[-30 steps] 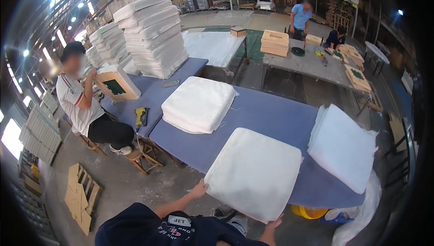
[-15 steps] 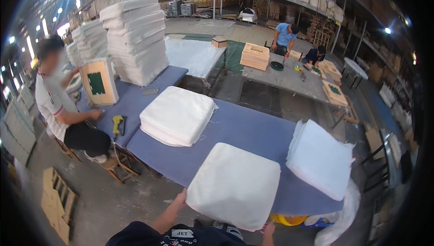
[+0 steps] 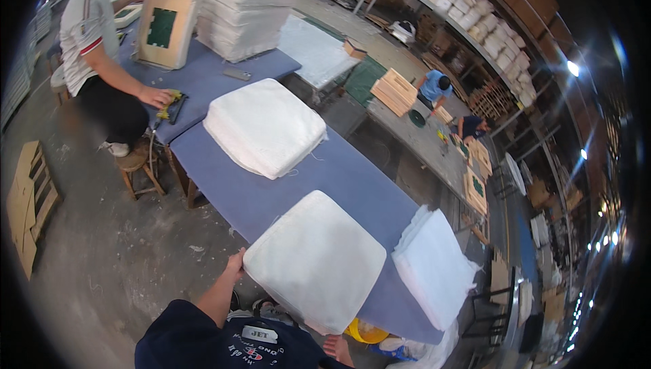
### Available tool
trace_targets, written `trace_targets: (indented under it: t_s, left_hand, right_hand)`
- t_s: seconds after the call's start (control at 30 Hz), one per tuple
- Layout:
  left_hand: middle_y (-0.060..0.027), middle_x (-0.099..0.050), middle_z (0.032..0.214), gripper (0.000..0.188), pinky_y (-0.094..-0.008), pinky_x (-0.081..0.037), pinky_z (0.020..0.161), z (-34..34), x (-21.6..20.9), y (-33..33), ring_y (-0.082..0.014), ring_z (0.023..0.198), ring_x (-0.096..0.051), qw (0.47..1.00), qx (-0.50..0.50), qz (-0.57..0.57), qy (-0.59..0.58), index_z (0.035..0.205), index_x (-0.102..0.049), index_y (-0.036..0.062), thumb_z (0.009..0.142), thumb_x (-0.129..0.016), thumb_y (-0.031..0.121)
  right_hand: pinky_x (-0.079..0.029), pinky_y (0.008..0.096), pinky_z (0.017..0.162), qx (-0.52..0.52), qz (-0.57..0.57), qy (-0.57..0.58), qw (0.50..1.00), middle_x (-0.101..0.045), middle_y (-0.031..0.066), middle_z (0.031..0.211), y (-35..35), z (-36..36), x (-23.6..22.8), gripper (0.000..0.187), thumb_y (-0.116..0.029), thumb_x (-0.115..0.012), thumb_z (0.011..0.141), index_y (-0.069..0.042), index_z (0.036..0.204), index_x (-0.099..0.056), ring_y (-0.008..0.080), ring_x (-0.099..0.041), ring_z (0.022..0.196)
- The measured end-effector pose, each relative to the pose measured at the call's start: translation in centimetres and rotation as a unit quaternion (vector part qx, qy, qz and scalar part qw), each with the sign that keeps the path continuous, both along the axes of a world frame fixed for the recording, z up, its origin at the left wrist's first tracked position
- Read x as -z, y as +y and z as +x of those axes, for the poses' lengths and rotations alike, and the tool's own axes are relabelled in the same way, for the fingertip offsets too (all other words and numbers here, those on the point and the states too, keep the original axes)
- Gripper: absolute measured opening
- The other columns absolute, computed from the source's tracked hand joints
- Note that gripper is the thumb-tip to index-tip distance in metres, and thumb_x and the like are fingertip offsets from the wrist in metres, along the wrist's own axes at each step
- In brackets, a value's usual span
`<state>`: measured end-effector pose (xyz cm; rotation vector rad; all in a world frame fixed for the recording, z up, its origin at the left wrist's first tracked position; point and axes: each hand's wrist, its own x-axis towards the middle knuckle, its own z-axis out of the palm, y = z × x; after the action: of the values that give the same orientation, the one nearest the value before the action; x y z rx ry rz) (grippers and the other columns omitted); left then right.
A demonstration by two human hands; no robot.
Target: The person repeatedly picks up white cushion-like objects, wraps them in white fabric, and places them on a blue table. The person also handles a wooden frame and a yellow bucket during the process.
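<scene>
A square white padded seat cushion lies over the near edge of the blue-covered table, tilted in view. At its left corner my left hand grips the edge, fingers tucked partly behind it. Under the near corner, my right hand holds the cushion's edge; its fingertips are partly hidden. Farther along the table is a white cushion stack with loose threads. On the right rests a pile of thin white padding sheets.
At the left a co-worker's hand rests on a yellow-green staple gun, near an upright wooden-framed panel. A tall white cushion stack stands behind. A yellow tub sits below the table's near right end. Others work at a grey table.
The view has turned and tilted, shifting everything in the picture. The co-worker's hand has come onto the staple gun. Both my hands keep hold of the cushion.
</scene>
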<state>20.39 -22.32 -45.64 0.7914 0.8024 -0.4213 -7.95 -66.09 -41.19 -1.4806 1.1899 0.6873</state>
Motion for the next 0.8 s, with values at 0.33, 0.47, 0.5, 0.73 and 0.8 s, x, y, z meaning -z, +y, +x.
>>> trace_targets:
  t_s: [0.33,0.47,0.5,0.73,0.8]
  left_hand:
    - [-0.0098,-0.06,0.128,0.052,-0.0391,-0.048,0.094,-1.4,-1.7,0.5,-0.023,0.113,-0.059,0.988,-0.038,-0.141,-0.047,0.125,-0.06,0.0009,0.094,-0.06,0.043]
    - [-0.0108,-0.061,0.128,0.055,-0.0368,-0.048,0.092,-1.2,-3.2,0.2,-0.0223,0.112,-0.06,0.997,-0.023,-0.058,-0.033,0.125,-0.061,0.0,0.092,-0.064,0.044]
    - [-0.0113,-0.063,0.125,0.054,-0.0366,-0.049,0.091,-1.2,-3.3,-0.1,-0.0224,0.11,-0.061,0.999,-0.025,-0.031,-0.024,0.123,-0.062,-0.0005,0.091,-0.064,0.043]
    - [-0.012,-0.07,0.101,0.042,-0.0351,-0.05,0.075,-0.5,-2.3,-1.6,-0.0211,0.087,-0.065,0.981,-0.046,0.186,0.013,0.11,-0.07,0.0009,0.092,-0.064,0.039]
    - [-0.0133,-0.071,0.099,0.041,-0.0364,-0.051,0.073,-0.1,-1.2,-1.6,-0.0226,0.085,-0.066,0.98,-0.068,0.184,0.024,0.108,-0.071,-0.0005,0.091,-0.066,0.036]
  right_hand:
    - [-0.051,0.0459,0.087,-0.02,0.06,-0.041,0.997,-0.061,0.0124,0.12,-0.3,4.4,0.3,0.067,-0.062,-0.033,0.097,-0.006,0.128,-0.052,0.0281,-0.061,0.105]
    - [-0.051,0.0463,0.088,-0.032,0.075,-0.083,0.993,-0.059,0.0118,0.124,2.4,9.0,-1.3,0.067,-0.062,-0.034,0.097,-0.007,0.13,-0.05,0.0282,-0.06,0.107]
    - [-0.051,0.0464,0.088,-0.033,0.078,-0.092,0.992,-0.059,0.0116,0.124,3.1,9.8,-1.9,0.067,-0.062,-0.035,0.097,-0.007,0.131,-0.049,0.0283,-0.06,0.108]
    - [-0.051,0.0471,0.09,-0.019,0.122,-0.14,0.982,-0.056,0.0104,0.13,5.6,12.7,-2.9,0.067,-0.062,-0.037,0.096,-0.008,0.136,-0.045,0.0285,-0.058,0.113]
    - [-0.051,0.0473,0.091,-0.007,0.144,-0.151,0.978,-0.055,0.0101,0.132,6.2,13.0,-2.7,0.068,-0.062,-0.037,0.096,-0.008,0.137,-0.044,0.0286,-0.057,0.114]
